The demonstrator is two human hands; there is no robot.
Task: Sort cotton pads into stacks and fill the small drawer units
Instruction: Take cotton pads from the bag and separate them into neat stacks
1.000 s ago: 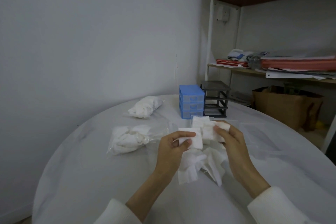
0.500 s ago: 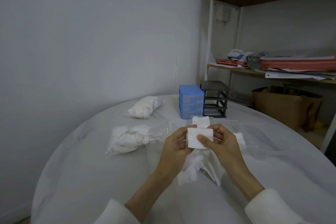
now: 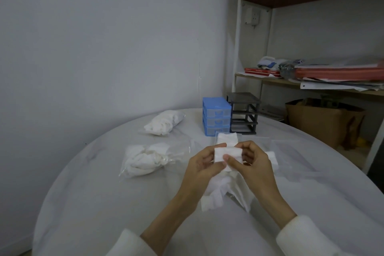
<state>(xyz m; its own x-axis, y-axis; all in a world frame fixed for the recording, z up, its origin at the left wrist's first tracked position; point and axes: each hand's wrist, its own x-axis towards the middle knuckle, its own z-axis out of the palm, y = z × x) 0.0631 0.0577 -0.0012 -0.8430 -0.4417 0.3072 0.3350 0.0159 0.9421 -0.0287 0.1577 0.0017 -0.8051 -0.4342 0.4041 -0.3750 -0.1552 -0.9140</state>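
**Squaring up a small stack of pads between both hands**

Head view: the person is holding a small white stack of cotton pads (image 3: 228, 155) up over the round table (image 3: 87, 193), just near of mid-table. The left hand (image 3: 202, 169) is cupping the stack's left end, thumb lying along its near edge and fingers curled behind it. The right hand (image 3: 252, 165) is pinching the right end, its thumb pressing on the near face and the other fingers wrapping over the top and far side. Both grips are pressing together on the pads; neither hand is spread. The stack's long axis is running left to right, from one hand to the other.

Directly under the hands a loose heap of pads (image 3: 224, 191) is lying on the table, still to be sorted. Just beyond the fingertips another pile of pads (image 3: 226, 139) is resting in what looks like a clear tray, though its edges are hard to make out.

The blue drawer unit (image 3: 216, 119) is standing far of the hands and slightly left, drawers shut, with a dark drawer frame (image 3: 243, 112) touching or just beside its right. The right hand is probably the nearer one for carrying the stack there, moving straight away from the body. Two bags of pads (image 3: 148, 159) (image 3: 165, 122) are lying well to the left.
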